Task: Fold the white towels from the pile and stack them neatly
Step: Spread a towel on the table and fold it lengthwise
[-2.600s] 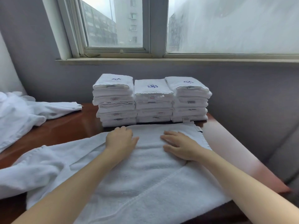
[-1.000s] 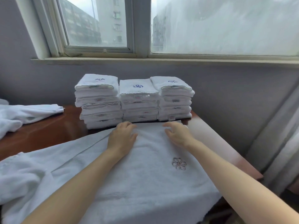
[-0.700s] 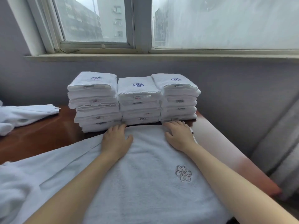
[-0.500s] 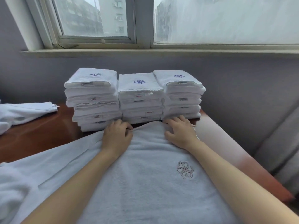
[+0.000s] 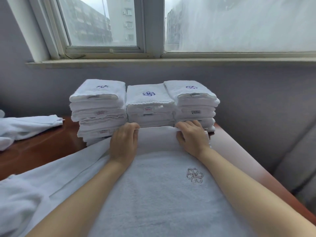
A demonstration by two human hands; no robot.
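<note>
Three stacks [image 5: 145, 106] of folded towels are noted at 12 o'clock on the counter [image 5: 39, 147], side by side and touching, below the window [image 5: 102, 23]. Several layers are seen in each. Exact counts cannot be read, as the lowest layers are hidden behind the hands. The task is judged well advanced but not finished.

One towel [image 5: 162, 194] is in work. It is spread flat at centre, from the near edge of view up to the foot of the stacks. Its far edge is raised off the counter as a soft roll just in front of the middle stack. That edge is gripped by the left hand [image 5: 124, 141] at 11 o'clock and the right hand [image 5: 192, 137] at 1 o'clock. The fingers [image 5: 132, 126] of both are curled over the top of the roll. The fold is judged begun but not yet laid.

Left to do, as judged: this fold, any further folds, placement on a stack. An unfolded pile [image 5: 25, 127] lies at 9 o'clock, well apart from the hands. More white cloth [image 5: 25, 202] lies at 8 o'clock, partly under the towel. Whether it is a separate towel cannot be told.

Towel appearance: white terry, thick, surface smooth, no creases noted. An embroidered emblem [image 5: 195, 175] faces up at 3 o'clock of centre, near the right forearm.
</note>
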